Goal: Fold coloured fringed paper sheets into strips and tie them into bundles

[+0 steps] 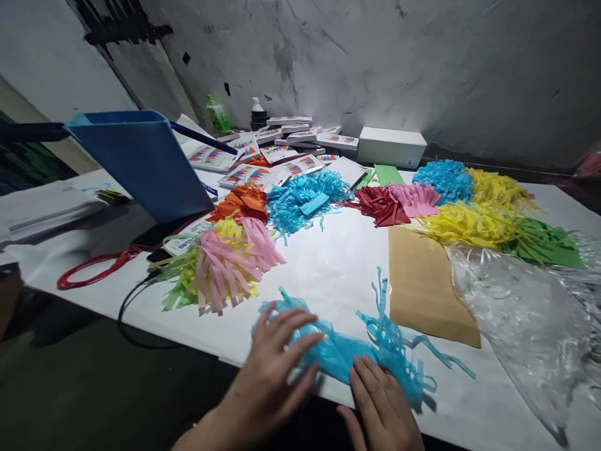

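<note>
A blue tissue paper tassel (338,347) lies along the front edge of the white-covered table, with fringed strips spread at both ends. Over its left part is my left hand (282,357), fingers apart and slightly bent; whether they touch the paper is hard to tell. My right hand (380,401) rests flat on the tassel's right part, fingers stretched and side by side, thumb held away. Neither hand is closed around the paper. Left of them sits a pile of pink tassels (220,266) with yellow and green strips. A brown envelope (425,288) lies to the right.
Behind are orange (241,203), blue (305,200), dark red (381,205) and yellow tassels (474,222). A blue box (141,166) leans at left near a red cord (94,269). Clear plastic (521,313) covers the right side. Flat printed boxes (291,141) and a white box (392,147) stand by the wall.
</note>
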A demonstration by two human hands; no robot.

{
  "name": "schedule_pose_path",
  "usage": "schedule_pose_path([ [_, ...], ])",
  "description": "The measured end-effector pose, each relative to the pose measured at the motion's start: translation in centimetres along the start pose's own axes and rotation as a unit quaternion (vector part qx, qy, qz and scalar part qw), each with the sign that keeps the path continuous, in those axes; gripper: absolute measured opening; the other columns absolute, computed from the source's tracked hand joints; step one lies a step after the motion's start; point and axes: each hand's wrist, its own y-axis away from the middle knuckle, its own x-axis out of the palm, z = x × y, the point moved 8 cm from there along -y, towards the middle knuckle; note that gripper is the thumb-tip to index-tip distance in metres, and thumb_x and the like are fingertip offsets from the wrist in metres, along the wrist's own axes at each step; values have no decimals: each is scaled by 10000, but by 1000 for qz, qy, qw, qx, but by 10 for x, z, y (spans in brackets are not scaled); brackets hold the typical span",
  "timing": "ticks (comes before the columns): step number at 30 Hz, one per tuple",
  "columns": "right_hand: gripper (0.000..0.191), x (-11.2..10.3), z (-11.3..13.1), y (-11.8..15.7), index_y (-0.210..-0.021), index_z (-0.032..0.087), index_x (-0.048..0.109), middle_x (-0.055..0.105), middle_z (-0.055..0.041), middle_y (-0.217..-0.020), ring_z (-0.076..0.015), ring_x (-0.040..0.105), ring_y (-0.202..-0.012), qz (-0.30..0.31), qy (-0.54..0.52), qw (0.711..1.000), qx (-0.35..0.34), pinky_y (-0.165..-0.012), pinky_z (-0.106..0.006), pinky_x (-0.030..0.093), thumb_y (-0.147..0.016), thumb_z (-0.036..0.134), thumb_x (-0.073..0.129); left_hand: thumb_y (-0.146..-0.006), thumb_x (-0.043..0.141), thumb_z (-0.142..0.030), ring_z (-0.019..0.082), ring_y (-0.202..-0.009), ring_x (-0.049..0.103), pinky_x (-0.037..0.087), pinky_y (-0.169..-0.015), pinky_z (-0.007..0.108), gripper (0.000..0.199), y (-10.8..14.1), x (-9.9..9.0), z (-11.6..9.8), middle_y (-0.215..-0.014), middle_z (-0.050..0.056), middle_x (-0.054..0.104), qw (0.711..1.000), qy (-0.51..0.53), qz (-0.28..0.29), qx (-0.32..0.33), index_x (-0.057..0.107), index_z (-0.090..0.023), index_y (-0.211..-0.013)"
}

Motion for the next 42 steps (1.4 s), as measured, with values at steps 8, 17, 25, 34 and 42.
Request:
schedule_pose_path([
  [8,268,-2,-2,2,-1191,137,675,724,-82,-1231,-253,682,-1151,0,0,1000,2,-962,-359,531,-973,240,559,-737,491,16,345,-1250,548,264,-1093,697,563,-7,47,26,-1349,124,630,995,-61,52,-54,629,-246,-1217],
  [17,294,-1,-1,0,-1199,124,673,724,-89,-1226,-264,687,-1138,2,8,1000,-20,-915,-379,545,-963,269,572,-912,488,-103,311,-1317,486,356,-1130,558,431,-13,-33,57,-1377,160,553,992,-83,-73,-58,510,-201,-1331],
  [25,328,-11,-33,13,-1178,145,692,735,-60,-1206,-251,702,-1086,8,52,998,-23,-1227,-480,200,-965,364,574,-899,623,-127,222,-945,641,512,-874,388,159,-7,53,-59,-1090,59,727,981,93,83,151,611,-166,-1053],
  [34,200,-67,-51,19,-1084,179,710,768,-87,-1016,-233,726,-960,-142,146,979,7,-900,-372,526,-946,189,566,-1000,492,-119,206,-908,618,441,-833,371,130,-10,50,-49,-1040,49,736,982,123,27,143,611,-169,-1017],
  [42,336,-18,-10,0,-1083,102,708,778,-86,-1035,-208,706,-1072,-52,-18,998,-34,-1010,-374,486,-990,49,389,-1029,477,-219,193,-924,621,368,-946,388,156,-1,46,-52,-986,19,747,979,127,18,156,622,-187,-982],
])
